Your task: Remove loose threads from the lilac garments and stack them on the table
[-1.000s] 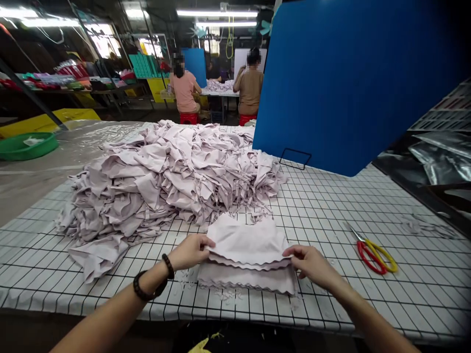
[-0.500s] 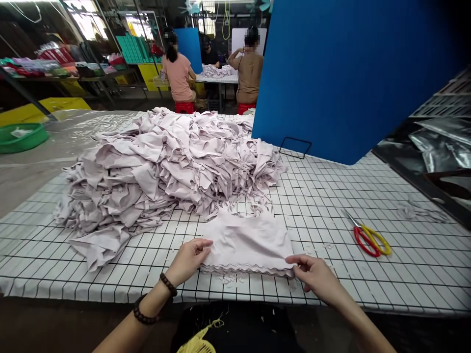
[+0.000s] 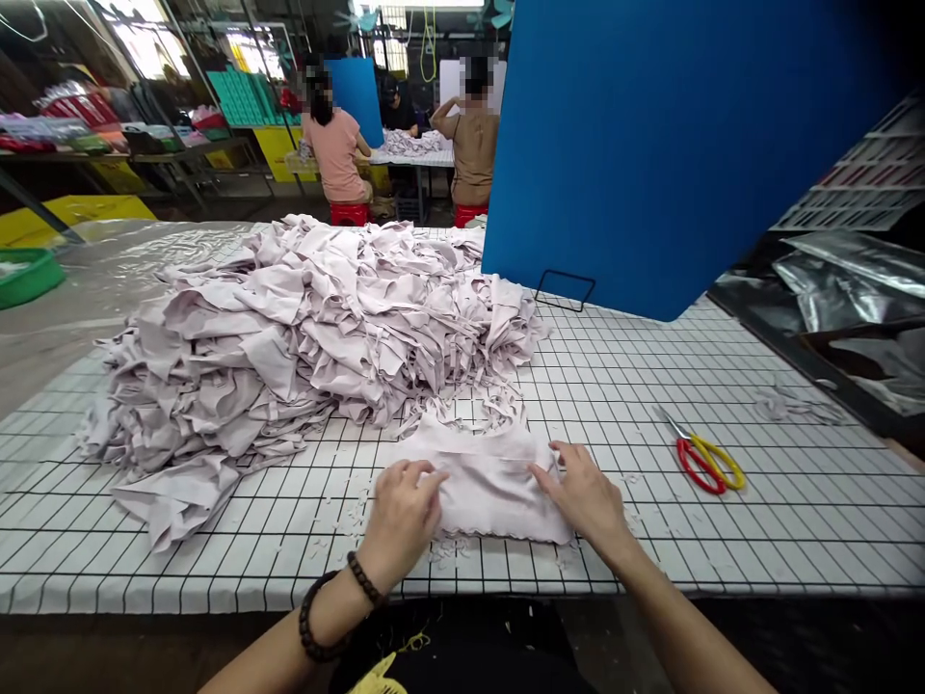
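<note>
A folded pale lilac fabric piece (image 3: 486, 487) with a scalloped lower edge lies flat on the grid-patterned table (image 3: 723, 549) near its front edge. My left hand (image 3: 403, 511) rests on the piece's left part, fingers stretched flat over the cloth. My right hand (image 3: 587, 493) lies on its right part, fingers also flat and spread. Neither hand grips the cloth. A large heap of the same lilac fabric pieces (image 3: 310, 337) rises just behind and to the left.
Red and yellow scissors (image 3: 700, 461) lie to the right. A blue board (image 3: 672, 145) stands on a wire stand at the back right. Silver foil bags (image 3: 845, 289) sit at the far right, a green basin (image 3: 25, 275) far left. Two people sit at a distant table.
The upper layer that my hands held up by its edges a second ago now lies down flat. Both hands have moved inward onto the cloth and press it with flat fingers.
</note>
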Demonstrator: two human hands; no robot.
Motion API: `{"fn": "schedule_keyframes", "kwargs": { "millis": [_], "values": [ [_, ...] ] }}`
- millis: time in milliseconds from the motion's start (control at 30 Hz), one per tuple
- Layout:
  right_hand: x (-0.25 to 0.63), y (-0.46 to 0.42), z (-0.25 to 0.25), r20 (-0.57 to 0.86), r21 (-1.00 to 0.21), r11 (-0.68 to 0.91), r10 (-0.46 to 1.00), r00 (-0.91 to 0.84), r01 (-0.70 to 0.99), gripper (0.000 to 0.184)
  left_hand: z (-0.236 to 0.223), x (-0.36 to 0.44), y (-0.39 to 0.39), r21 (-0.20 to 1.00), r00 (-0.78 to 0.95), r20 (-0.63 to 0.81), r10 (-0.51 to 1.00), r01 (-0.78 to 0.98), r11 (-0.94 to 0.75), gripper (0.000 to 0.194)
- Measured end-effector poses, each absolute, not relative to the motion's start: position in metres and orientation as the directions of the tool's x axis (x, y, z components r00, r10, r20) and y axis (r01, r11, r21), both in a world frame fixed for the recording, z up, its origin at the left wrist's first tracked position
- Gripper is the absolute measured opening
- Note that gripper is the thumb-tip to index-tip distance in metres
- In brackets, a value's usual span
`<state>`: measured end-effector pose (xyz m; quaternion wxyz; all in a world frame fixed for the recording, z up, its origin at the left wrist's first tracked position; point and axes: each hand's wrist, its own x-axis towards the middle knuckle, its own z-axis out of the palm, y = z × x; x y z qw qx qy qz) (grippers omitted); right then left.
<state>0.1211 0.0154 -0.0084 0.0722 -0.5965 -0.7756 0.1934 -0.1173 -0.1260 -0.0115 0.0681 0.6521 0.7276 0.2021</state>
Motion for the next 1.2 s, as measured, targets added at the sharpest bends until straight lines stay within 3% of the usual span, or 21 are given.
{"fn": "schedule_keyframes", "kwargs": {
  "millis": [100,267,367,467,600,767,1000,1200],
  "values": [
    [0.114,0.027,-0.026,-0.081,-0.373,0.225,0.959,-0.273,0.9,0.033,-0.027,-0.102,-0.112,0.398,0.003,0.144,0.99,0.915,-0.06,0.036],
    [0.125,0.05,-0.031,-0.085,-0.487,0.167,0.968,-0.236,0.857,0.024,-0.041,-0.096,-0.103,0.349,-0.015,0.125,0.992,0.937,-0.03,0.039],
    [0.112,0.071,-0.018,0.034,-0.582,0.303,0.936,-0.35,0.755,0.023,-0.028,-0.082,-0.097,0.353,-0.006,0.134,0.991,0.935,-0.042,0.035],
    [0.084,0.101,-0.011,-0.056,-0.673,0.351,0.854,-0.517,0.651,0.027,-0.022,-0.059,-0.077,0.475,0.109,0.161,0.981,0.862,-0.174,0.035],
    [0.047,0.135,-0.014,-0.326,-0.696,0.237,0.737,-0.592,0.677,0.038,-0.039,-0.038,-0.047,0.67,0.179,0.214,0.96,0.688,-0.278,0.032],
    [0.025,0.154,-0.024,-0.483,-0.691,0.128,0.65,-0.587,0.711,0.033,-0.058,-0.041,-0.037,0.734,0.154,0.269,0.951,0.606,-0.306,0.033],
    [0.032,0.172,-0.024,-0.478,-0.779,-0.003,0.649,-0.592,0.627,0.022,-0.056,-0.048,-0.038,0.778,0.152,0.224,0.963,0.567,-0.27,0.035],
    [0.045,0.177,-0.006,-0.465,-0.877,-0.214,0.603,-0.648,0.43,0.022,-0.055,-0.048,-0.039,0.76,0.167,0.2,0.966,0.595,-0.26,0.039]
  ]
}}
